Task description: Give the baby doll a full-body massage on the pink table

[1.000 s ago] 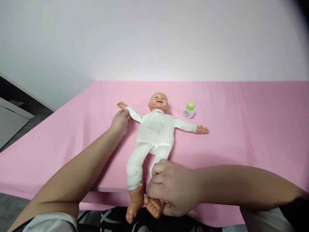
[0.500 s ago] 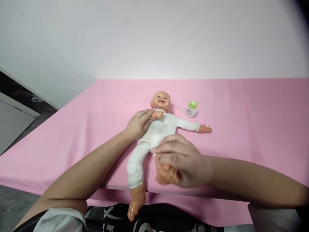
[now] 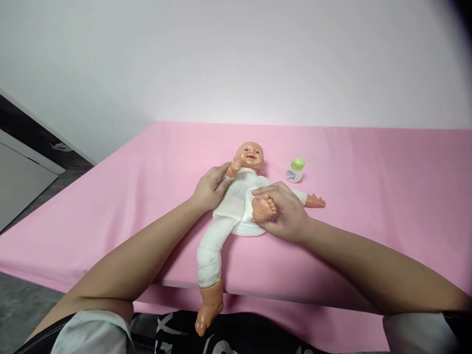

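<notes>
A baby doll [image 3: 236,196] with a white cloth body and plastic head, hands and feet lies on its back. My left hand [image 3: 211,189] is closed around the doll's arm on the left, at the wrist, and that small plastic hand rests by the chin. My right hand [image 3: 285,211] grips the doll's foot [image 3: 264,208] on the right side, sole toward me, with that leg folded up over the belly. The other leg [image 3: 210,260] stretches down past the table's front edge. The doll's far arm lies out to the right, partly behind my right hand.
A small clear bottle [image 3: 295,170] with a green cap stands right of the doll's head. Pink cloth [image 3: 368,196] covers the table, which meets a white wall [image 3: 258,59] at the back. My dark clothing is against the front edge.
My right hand has pushed the doll's foot up and away from me, folding the leg onto the belly. My left hand has moved the doll's arm slightly up toward its chin.
</notes>
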### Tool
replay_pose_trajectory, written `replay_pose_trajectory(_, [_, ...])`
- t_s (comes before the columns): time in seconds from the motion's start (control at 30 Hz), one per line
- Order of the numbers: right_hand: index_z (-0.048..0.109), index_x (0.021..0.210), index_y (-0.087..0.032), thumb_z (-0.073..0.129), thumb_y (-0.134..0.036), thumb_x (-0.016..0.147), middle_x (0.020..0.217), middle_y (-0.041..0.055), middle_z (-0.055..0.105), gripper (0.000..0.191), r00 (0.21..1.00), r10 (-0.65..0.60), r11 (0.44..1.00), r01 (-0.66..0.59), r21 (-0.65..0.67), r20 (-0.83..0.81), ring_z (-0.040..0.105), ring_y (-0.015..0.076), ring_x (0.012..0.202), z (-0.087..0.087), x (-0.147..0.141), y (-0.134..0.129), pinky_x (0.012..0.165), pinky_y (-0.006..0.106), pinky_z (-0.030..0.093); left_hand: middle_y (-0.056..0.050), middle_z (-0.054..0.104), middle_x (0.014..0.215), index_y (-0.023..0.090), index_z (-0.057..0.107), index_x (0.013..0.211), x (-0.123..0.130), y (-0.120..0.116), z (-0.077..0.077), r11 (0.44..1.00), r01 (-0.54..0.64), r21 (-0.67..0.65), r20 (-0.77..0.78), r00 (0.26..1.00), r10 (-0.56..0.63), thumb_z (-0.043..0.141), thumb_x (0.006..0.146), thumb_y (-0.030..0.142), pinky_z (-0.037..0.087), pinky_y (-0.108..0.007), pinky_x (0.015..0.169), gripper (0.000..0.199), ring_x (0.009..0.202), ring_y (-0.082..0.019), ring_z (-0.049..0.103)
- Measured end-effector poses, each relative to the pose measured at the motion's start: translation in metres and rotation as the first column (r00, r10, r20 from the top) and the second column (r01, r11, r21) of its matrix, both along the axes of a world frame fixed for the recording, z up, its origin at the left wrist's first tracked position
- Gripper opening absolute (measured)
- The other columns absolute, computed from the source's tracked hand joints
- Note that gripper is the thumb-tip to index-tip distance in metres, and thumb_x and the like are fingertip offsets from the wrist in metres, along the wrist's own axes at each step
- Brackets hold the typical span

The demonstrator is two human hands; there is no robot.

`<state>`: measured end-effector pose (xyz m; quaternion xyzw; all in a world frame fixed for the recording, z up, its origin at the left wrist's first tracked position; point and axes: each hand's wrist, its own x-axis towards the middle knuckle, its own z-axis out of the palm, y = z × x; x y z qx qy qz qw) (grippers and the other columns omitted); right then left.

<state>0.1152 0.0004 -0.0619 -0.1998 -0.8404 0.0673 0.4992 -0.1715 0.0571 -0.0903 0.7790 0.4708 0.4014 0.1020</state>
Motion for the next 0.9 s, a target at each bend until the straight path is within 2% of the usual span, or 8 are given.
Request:
replay_pose_trajectory(0.1, [0.063,0.121,-0.027,0.082,-0.021,0.086,0.118,0.0079,0.082,0.041,0.992,0.124,0.992,-0.124,0.012,0.010,0.078,0.0275,0.103,0.012,0.000,-0.016,0.089,0.045,0.065,-0.015,0.074,0.136,0.023,0.047,0.165,-0.013,0.013,-0.011,0.977,-0.163,-0.138,0.280,0.940,0.197,0.062,0.109,0.050,0.062,-0.046,0.097,0.064,0.114,-0.029,0.074])
replay_pose_trajectory(0.2, [0.063,0.116,-0.026,0.081,-0.027,0.088,0.116,0.0068,0.084,0.033,0.950,0.301,0.954,-0.298,-0.038,0.084,0.081,0.0227,0.101,0.018,-0.005,-0.038,0.092,0.041,0.063,-0.013,0.073,0.124,0.023,0.046,0.161,-0.027,0.030,-0.022,0.901,-0.311,-0.301,0.470,0.774,0.424,0.072,0.103,0.049,0.063,-0.044,0.090,0.069,0.103,-0.028,0.076])
replay_pose_trajectory(0.3, [0.062,0.107,-0.023,0.075,-0.033,0.093,0.109,0.0044,0.084,0.021,0.853,0.475,0.880,-0.455,-0.139,0.215,0.078,0.0184,0.094,0.010,-0.014,-0.063,0.089,0.036,0.059,-0.012,0.070,0.123,0.023,0.053,0.147,-0.034,0.041,-0.025,0.830,-0.305,-0.467,0.585,0.598,0.549,0.071,0.104,0.042,0.066,-0.042,0.088,0.050,0.100,-0.026,0.077])
replay_pose_trajectory(0.37, [0.062,0.097,-0.023,0.072,-0.035,0.094,0.094,0.0016,0.081,0.016,0.764,0.526,0.847,-0.508,-0.154,0.374,0.071,0.0177,0.080,-0.002,-0.019,-0.076,0.080,0.036,0.056,-0.012,0.069,0.123,0.023,0.056,0.138,-0.034,0.042,-0.023,0.813,-0.281,-0.510,0.611,0.547,0.572,0.070,0.105,0.040,0.067,-0.041,0.086,0.040,0.100,-0.025,0.078])
replay_pose_trajectory(0.5, [0.063,0.090,-0.023,0.072,-0.035,0.094,0.081,0.0009,0.074,0.016,0.680,0.483,0.854,-0.506,-0.124,0.552,0.062,0.0194,0.072,-0.016,-0.025,-0.084,0.074,0.037,0.052,-0.012,0.073,0.120,0.023,0.057,0.143,-0.029,0.033,-0.018,0.871,-0.306,-0.385,0.531,0.698,0.480,0.068,0.106,0.048,0.065,-0.042,0.091,0.047,0.104,-0.026,0.076])
replay_pose_trajectory(0.67, [0.062,0.110,-0.022,0.070,-0.029,0.096,0.112,0.0074,0.083,0.017,0.821,0.541,0.841,-0.534,-0.090,0.184,0.077,0.0187,0.096,0.010,-0.016,-0.074,0.096,0.036,0.061,-0.020,0.063,0.155,0.023,0.037,0.172,-0.015,0.014,-0.010,0.985,-0.171,0.033,0.208,0.965,0.161,0.056,0.112,0.051,0.058,-0.048,0.110,0.068,0.132,-0.030,0.067])
replay_pose_trajectory(0.77, [0.062,0.120,-0.023,0.075,-0.023,0.091,0.123,0.0112,0.082,0.032,0.900,0.429,0.903,-0.427,-0.036,0.077,0.079,0.0227,0.109,0.025,-0.007,-0.058,0.106,0.041,0.061,-0.019,0.064,0.151,0.021,0.041,0.172,-0.006,0.006,-0.005,0.992,-0.026,0.120,-0.108,0.993,0.039,0.050,0.114,0.045,0.056,-0.049,0.114,0.064,0.136,-0.031,0.065])
replay_pose_trajectory(0.9, [0.064,0.122,-0.026,0.079,-0.017,0.084,0.131,0.0118,0.081,0.043,0.990,0.125,0.992,-0.126,0.022,0.071,0.075,0.0313,0.121,0.017,0.000,-0.024,0.107,0.052,0.062,-0.016,0.068,0.140,0.025,0.050,0.169,0.000,0.003,-0.001,0.990,0.094,0.107,-0.304,0.951,-0.057,0.049,0.113,0.032,0.060,-0.045,0.105,0.056,0.125,-0.028,0.069])
